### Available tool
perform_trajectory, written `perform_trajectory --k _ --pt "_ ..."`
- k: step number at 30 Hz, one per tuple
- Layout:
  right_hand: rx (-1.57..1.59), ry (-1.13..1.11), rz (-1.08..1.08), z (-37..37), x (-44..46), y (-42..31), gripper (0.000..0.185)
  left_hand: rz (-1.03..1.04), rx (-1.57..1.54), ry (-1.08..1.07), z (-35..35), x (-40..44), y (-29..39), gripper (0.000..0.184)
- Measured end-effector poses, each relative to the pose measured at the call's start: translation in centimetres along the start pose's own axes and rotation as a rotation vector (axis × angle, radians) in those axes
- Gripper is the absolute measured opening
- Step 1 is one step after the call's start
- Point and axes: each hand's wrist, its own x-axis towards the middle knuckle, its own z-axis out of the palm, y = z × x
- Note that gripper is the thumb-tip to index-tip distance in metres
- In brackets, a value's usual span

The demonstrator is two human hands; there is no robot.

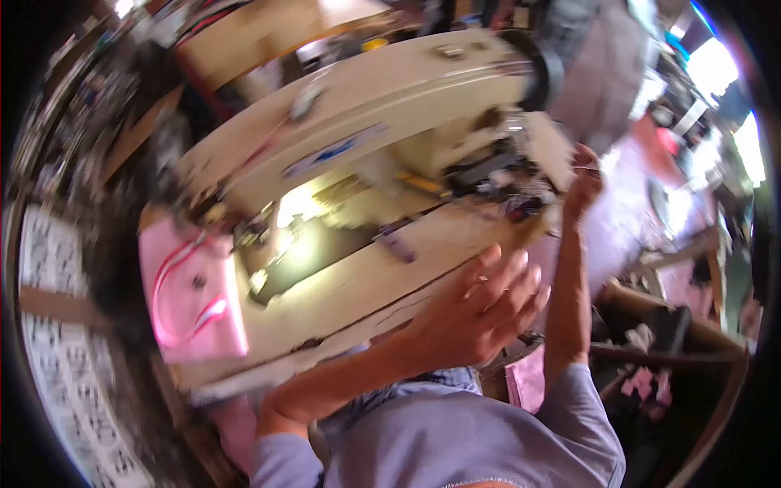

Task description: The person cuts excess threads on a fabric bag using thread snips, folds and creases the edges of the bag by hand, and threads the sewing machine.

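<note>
A cream sewing machine (pixel 358 122) with a lit lamp by its needle area stands on a pale table (pixel 350 305). My left hand (pixel 488 309) is over the table's front edge, its fingers apart and nothing visible in them. Beyond the table's right end my right hand (pixel 584 183) is raised, with its fingers curled together. Blur hides what, if anything, they hold. Pink fabric (pixel 195 293) with a looped pink strip on it lies at the table's left end, away from both hands. A small purple piece (pixel 396 244) rests near the machine's bed.
Dark tools and small parts (pixel 504 175) crowd the machine's right end. To the right stands a wooden bin (pixel 675 354) with pink scraps inside. A printed white sheet (pixel 69 342) is at the far left. Another wooden tabletop (pixel 268 41) lies behind the machine.
</note>
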Motion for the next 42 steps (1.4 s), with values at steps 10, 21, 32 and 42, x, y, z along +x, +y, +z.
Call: perform_trajectory --k 10,21,32,42 --pt "-0.084 0.369 0.396 0.8 -1.5 -2.2 0.03 -1.056 0.292 -0.027 -12.5 -19.0 -12.2 0.038" --pt "-0.112 0.444 0.302 1.5 -2.2 -1.4 0.027 -1.15 -0.047 -0.125 -12.4 -22.0 -18.9 0.03" --pt "-0.296 0.417 0.316 2.3 -2.6 -3.8 0.035 -1.151 -0.117 0.003 -12.4 -20.4 -17.8 0.015" --pt "-0.574 0.272 0.146 3.1 -2.8 -5.9 0.025 -0.99 0.058 0.012 -12.0 -22.0 -18.6 0.023"
